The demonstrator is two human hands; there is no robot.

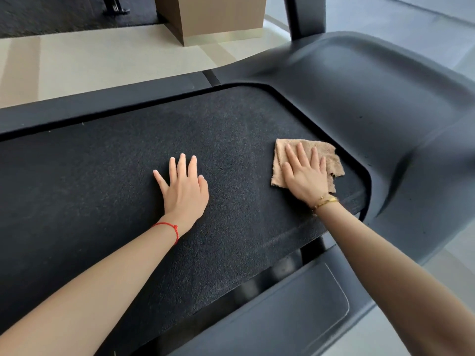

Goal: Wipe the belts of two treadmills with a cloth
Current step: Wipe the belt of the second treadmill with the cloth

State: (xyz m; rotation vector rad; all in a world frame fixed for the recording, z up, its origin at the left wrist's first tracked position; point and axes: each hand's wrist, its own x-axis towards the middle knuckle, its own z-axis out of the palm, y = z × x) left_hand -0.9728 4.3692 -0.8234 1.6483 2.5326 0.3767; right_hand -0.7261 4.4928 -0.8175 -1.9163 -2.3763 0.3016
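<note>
The belt (108, 181) is lying wide and flat across the view, a dark, grainy, pebbled rubber with a rounded corner at its far right end, where it is running under a smooth, matte, moulded hood (359, 98). A tan cloth (331, 160), fluffy terry with frayed, ragged edges, is lying folded and rumpled on the belt beside that rounded corner. The right hand (304, 176) is pressing flat on the cloth, fingers straight and slightly spread, gripping nothing; a thin gold bracelet (326, 201) is circling its wrist. The left hand (183, 187) is resting palm-down on bare belt, well apart from the cloth, fingers straight and spread, with a red string (169, 228) around the wrist. A smooth dark rail (102, 104) is bordering the belt's far edge, and a pale floor (102, 60) and a brown box (216, 14) are showing beyond.
</note>
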